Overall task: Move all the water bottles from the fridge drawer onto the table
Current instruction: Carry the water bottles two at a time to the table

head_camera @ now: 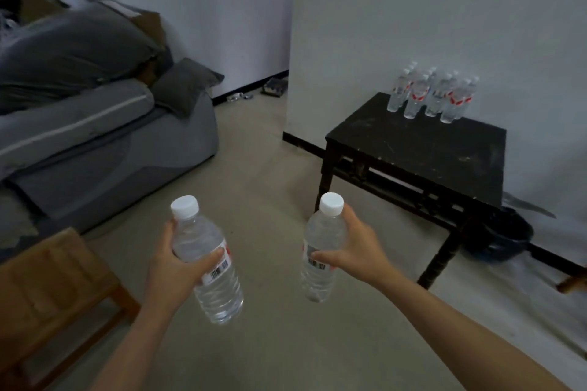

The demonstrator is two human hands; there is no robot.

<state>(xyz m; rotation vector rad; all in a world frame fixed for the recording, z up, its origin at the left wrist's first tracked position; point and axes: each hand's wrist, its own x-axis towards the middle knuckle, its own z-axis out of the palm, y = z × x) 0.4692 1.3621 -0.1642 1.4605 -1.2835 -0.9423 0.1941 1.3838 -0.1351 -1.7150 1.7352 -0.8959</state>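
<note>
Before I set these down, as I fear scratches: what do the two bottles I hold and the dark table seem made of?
The left bottle and right bottle look like clear plastic, glossy, ribbed low down, with white opaque caps. The table looks like dark-finished wood, matte and scuffed: pale scratches on top, carved legs; probably wood, not certain.

dim, flat indoor light with a cool grey cast; the wall left of the black table [413,143] is brightest. bottles [413,101] at its far corner are blurred. the left water bottle [219,295] and right water bottle [324,232], nearer than the table, look sharpest. straight lines bow toward the frame edges.
</note>
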